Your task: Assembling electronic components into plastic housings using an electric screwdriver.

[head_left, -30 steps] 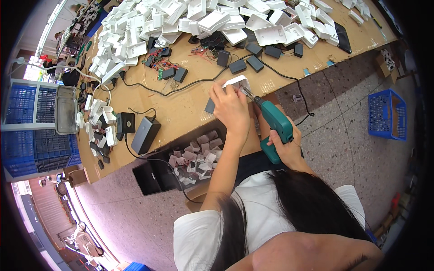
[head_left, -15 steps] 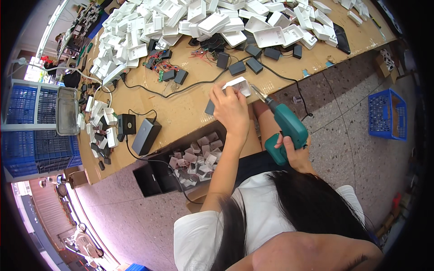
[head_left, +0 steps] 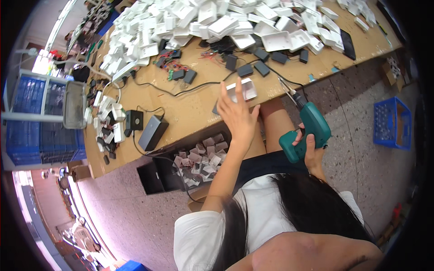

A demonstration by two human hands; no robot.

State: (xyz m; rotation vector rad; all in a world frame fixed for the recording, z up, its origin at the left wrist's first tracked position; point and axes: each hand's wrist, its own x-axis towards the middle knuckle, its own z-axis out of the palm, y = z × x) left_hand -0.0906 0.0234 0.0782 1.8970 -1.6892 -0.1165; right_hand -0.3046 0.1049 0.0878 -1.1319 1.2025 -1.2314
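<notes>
My left hand (head_left: 237, 115) has its fingers spread and holds nothing. It hovers by a white plastic housing (head_left: 249, 89) lying hollow side up near the table's front edge. Its fingers overlap the housing's left side in view; whether they touch it I cannot tell. Part of a dark grey block (head_left: 216, 109) shows beside the palm. My right hand (head_left: 311, 151) is wrapped round the handle of a green pistol-shaped soldering gun (head_left: 315, 124). The gun's slim metal tip points up and left, apart from the housing, and is slightly blurred.
White housings (head_left: 221, 26) lie heaped at the back of the cardboard-covered table (head_left: 190, 110). Dark blocks (head_left: 245, 70), wired circuit boards (head_left: 174, 70) and a black cord (head_left: 199, 85) lie nearer. A box of small parts (head_left: 199, 165) sits below the edge; a blue basket (head_left: 392, 123) stands right.
My left hand has let go of the white housing and spread its fingers. My right hand has drawn the soldering gun away to the right. The whole view has shifted slightly.
</notes>
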